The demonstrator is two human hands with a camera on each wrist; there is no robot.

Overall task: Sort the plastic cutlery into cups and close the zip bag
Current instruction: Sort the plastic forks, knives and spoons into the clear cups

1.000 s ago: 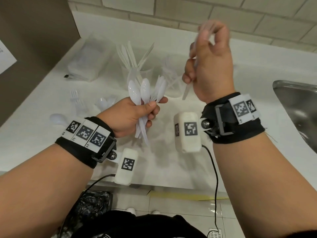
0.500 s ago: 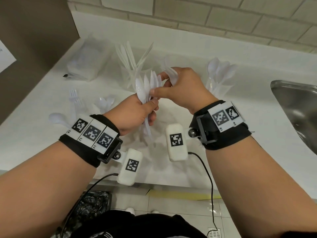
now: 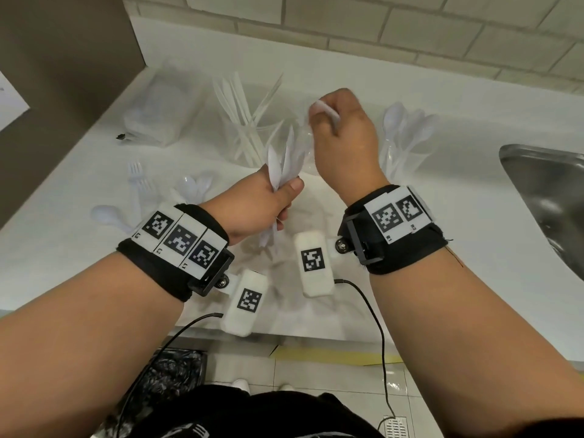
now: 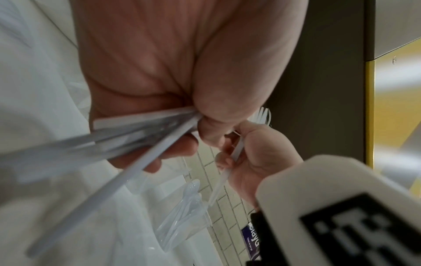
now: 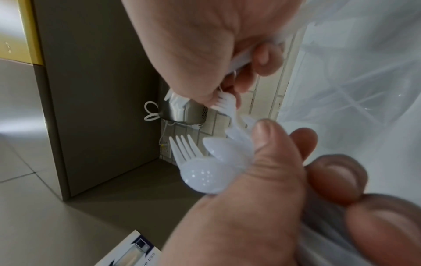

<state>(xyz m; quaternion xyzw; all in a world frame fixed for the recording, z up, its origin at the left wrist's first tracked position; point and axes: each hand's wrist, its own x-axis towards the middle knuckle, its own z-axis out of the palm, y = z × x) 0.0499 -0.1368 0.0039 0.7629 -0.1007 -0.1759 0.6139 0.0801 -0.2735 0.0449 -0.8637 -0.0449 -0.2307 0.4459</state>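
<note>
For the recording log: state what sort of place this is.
Probably a kitchen or pantry counter: a white countertop with a steel sink set into it, a tiled wall behind, and clear cups of plastic cutlery standing near the wall.

I am seeing white translucent cutlery (image 3: 281, 165) on a white bench (image 3: 442, 248). The wrist bands (image 3: 177, 267) are showing black with white tags in black square patterns. The sink (image 3: 543, 197) is looking grey steel, the wall tiles (image 3: 379, 26) beige.
</note>
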